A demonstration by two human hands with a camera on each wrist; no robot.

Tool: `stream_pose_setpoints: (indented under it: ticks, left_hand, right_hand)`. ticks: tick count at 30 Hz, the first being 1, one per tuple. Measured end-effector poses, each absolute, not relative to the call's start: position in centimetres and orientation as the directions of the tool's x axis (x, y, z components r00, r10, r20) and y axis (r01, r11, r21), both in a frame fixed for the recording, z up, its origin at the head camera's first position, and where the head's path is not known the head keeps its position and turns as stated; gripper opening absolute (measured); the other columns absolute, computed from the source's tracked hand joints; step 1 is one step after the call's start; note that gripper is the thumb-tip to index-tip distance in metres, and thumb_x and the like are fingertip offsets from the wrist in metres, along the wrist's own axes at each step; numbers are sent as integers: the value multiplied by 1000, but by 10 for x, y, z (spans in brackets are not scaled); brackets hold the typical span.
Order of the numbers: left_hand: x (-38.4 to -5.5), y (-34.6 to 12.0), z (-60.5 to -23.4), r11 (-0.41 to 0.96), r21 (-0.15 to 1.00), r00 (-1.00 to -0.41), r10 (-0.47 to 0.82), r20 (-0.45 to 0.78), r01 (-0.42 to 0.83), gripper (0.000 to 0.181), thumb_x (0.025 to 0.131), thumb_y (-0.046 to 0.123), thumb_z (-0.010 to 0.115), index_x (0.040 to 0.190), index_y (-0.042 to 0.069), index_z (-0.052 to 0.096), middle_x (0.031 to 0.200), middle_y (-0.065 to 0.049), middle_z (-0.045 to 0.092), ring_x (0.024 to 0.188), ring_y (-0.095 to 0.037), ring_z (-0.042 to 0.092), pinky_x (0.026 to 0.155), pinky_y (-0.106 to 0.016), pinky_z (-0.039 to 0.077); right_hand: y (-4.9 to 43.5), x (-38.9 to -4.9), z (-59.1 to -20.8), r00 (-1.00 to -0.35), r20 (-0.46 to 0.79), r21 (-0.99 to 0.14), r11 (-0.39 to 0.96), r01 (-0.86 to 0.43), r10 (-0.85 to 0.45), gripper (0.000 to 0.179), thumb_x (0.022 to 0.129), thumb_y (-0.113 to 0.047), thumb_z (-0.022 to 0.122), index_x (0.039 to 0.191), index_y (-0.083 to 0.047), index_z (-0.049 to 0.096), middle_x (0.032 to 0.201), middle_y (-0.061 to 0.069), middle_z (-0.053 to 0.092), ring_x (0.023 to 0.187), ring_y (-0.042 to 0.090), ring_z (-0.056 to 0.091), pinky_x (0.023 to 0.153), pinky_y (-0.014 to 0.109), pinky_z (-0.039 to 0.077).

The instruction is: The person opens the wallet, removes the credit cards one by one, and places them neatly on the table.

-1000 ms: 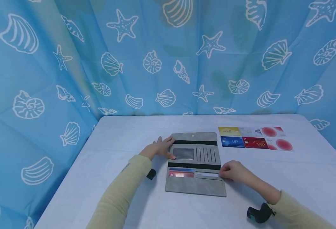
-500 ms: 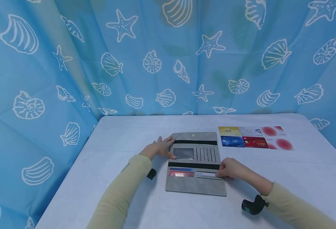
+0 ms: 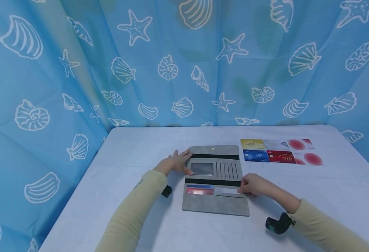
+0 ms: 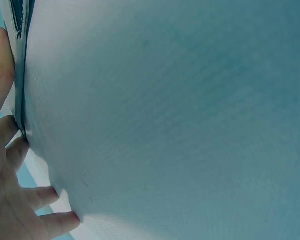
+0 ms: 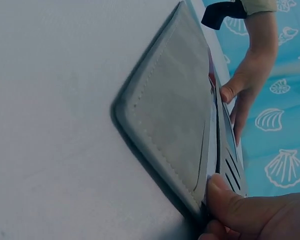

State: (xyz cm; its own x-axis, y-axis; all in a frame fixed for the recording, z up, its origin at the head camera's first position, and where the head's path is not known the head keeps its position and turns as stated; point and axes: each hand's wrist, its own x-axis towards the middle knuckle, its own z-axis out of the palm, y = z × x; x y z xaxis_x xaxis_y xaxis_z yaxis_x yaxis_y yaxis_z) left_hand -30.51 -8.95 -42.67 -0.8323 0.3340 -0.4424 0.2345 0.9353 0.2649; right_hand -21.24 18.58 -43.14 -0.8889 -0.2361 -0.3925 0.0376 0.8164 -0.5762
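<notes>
Wallet [image 3: 215, 204] on tbl [image 3: 140, 150], loose cards [image 3: 281, 156] nr, R hand [image 3: 255, 184] part-hiding wht card [image 3: 226, 190]

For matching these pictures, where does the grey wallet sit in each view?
Head: the grey wallet lies open just below the picture's centre.
Left wrist: only a narrow, edge-on strip of the grey wallet shows, at upper left.
Right wrist: the grey wallet slants from top centre down to lower right.
Shared landmark: the left hand, at the wallet's edge in all three.
</notes>
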Motion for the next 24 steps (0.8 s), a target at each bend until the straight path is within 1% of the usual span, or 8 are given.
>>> stream_pose_setpoints:
  ticks: [6,13,18,24]
  left_hand:
    - [-306,-89,-427,936,265,-833,333,-443,233,89,79,46,66,148,27,13,155,8,2,140,-34,-8,111,-54,4]
    - [-306,-89,-427,936,266,-834,331,-441,231,90,78,46,67,148,26,14,155,8,2,140,-33,-8,111,-54,4]
    - [-305,-89,-426,936,266,-835,331,-441,231,90,78,46,67,148,26,14,155,7,2,140,-34,-7,111,-54,4]
    - [-305,-89,-426,936,271,-831,328,-448,223,91,77,46,67,148,26,15,155,7,3,140,-33,-7,111,-53,4]
  right_hand:
    - [188,-218,-432,-888,-397,-590,805,54,-231,15,87,-16,63,80,-4,57,64,4,51,55,14,48,54,21,41]
    - [190,-225,-432,-887,-397,-615,785,68,-234,14,90,-16,58,86,-3,53,67,5,52,58,15,50,55,22,44]
    - [191,-228,-432,-902,-351,-646,762,40,-250,14,90,-14,57,86,-2,52,68,5,53,57,15,50,56,23,44]
    - [191,-228,-431,-922,-289,-683,730,9,-259,11,88,-11,60,86,-3,52,70,5,53,55,15,53,57,23,48]
